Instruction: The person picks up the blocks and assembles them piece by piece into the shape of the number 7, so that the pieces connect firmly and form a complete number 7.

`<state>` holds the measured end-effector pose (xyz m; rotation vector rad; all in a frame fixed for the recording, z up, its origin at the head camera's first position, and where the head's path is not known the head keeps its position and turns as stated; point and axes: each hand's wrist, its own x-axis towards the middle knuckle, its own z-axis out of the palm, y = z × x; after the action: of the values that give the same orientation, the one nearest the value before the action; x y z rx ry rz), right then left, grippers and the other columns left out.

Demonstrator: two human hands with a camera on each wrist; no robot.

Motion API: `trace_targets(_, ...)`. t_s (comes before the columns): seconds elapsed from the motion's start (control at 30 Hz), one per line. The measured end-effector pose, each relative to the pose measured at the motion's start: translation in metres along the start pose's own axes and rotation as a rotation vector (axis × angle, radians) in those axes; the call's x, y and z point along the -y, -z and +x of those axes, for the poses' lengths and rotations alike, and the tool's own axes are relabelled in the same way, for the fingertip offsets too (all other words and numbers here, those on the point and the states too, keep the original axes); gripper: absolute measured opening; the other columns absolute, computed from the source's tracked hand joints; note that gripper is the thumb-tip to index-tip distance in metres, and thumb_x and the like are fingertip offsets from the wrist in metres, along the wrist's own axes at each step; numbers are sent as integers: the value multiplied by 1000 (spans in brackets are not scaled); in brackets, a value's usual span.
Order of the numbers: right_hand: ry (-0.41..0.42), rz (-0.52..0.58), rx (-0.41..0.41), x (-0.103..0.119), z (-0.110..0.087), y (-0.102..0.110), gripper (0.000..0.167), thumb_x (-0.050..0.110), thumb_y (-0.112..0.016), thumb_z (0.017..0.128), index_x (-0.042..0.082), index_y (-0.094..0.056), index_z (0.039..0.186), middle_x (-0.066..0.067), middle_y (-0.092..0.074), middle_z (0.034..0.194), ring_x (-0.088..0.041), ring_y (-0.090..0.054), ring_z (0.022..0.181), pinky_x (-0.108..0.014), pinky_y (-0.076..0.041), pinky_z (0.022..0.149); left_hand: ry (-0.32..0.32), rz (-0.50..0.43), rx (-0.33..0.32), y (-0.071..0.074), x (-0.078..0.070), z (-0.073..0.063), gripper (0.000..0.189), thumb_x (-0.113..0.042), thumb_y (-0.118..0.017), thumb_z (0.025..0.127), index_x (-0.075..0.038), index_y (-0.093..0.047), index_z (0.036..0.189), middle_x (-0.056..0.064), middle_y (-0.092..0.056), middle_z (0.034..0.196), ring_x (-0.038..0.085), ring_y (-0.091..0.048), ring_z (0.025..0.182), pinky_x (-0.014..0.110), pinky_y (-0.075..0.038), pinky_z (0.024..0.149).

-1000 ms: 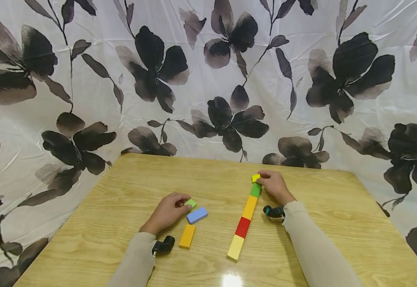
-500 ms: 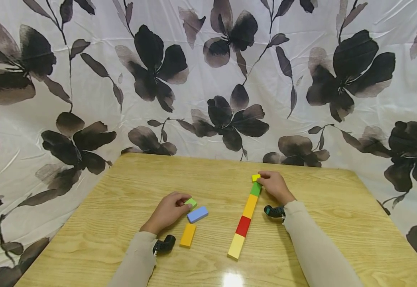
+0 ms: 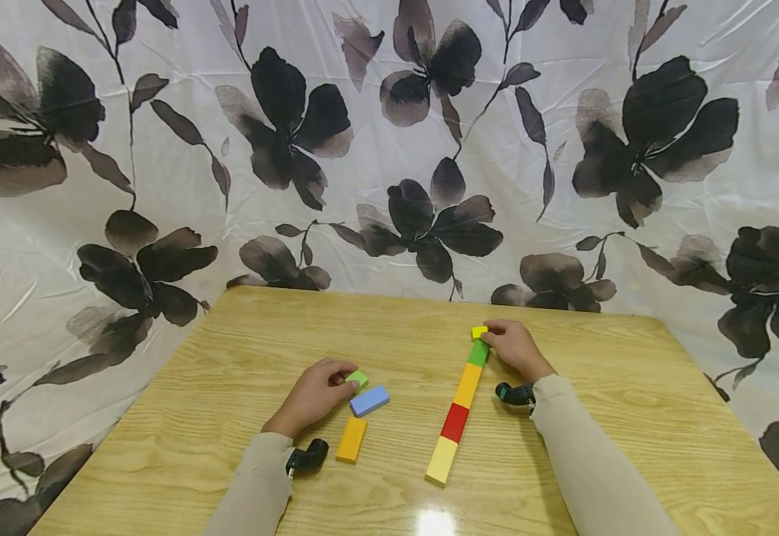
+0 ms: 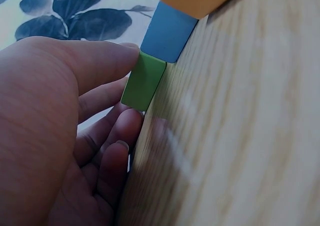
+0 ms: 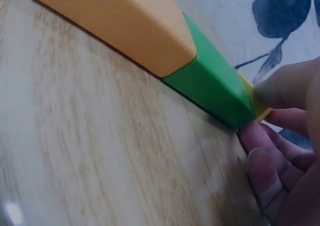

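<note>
Between thumb and fingers my left hand (image 3: 316,394) pinches a small light green block (image 4: 144,81), which rests on the table. A blue block (image 3: 369,400) lies against or very near it, and an orange block (image 3: 351,440) is closer to me. At the far end of a row of blocks, my right hand (image 3: 515,348) pinches a small yellow block (image 3: 479,333). It sits by the green block (image 5: 215,78). Toward me the row runs on through an orange-yellow block (image 3: 467,385), a red block (image 3: 454,423) and a pale yellow block (image 3: 442,461).
All the blocks lie on a light wooden table (image 3: 242,327). Behind it hangs a white cloth (image 3: 363,164) with dark flowers. Each wrist wears a black device, and light sleeves cover the forearms.
Almost nothing differs. The right hand and the small yellow block have shifted very slightly to the right; the left hand stays on the light green block.
</note>
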<state>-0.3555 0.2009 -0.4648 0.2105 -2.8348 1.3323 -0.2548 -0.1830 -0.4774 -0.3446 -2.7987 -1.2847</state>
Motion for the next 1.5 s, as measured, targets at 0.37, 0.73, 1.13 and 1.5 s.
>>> trace_targets(0.37, 22, -21, 46, 1, -3, 5, 43, 14, -56, 104, -6, -52, 141, -26, -53, 140, -41, -50, 128, -52, -41, 105, -5, -4, 5, 0, -1, 0, 33, -20, -73, 94, -13, -70, 126, -4, -64, 107, 12, -57, 92, 37, -49, 85)
trace_targets(0.73, 45, -37, 55, -2, -3, 7, 41, 12, -55, 103, -8, -54, 139, -25, -59, 132, -39, -55, 121, -51, -45, 100, -1, -3, 10, 1, -2, 1, 32, -20, -73, 94, -13, -71, 125, -6, -63, 103, 12, -56, 91, 37, -49, 85)
trace_targets(1.13, 8, -3, 38, -4, -3, 6, 41, 16, -55, 104, -4, -56, 140, -24, -57, 137, -38, -51, 127, -51, -42, 104, -1, -2, 9, 1, -1, 1, 32, -20, -73, 94, -13, -70, 125, -5, -63, 105, 12, -56, 92, 37, -49, 85)
trace_targets(1.5, -65, 178, -51, -11, -9, 4, 39, 20, -55, 104, -1, -59, 137, -20, -64, 121, -26, -63, 99, -35, -53, 83, 2, -1, 8, 1, -1, 0, 32, -20, -73, 94, -13, -70, 125, -4, -64, 108, 12, -57, 92, 37, -49, 86)
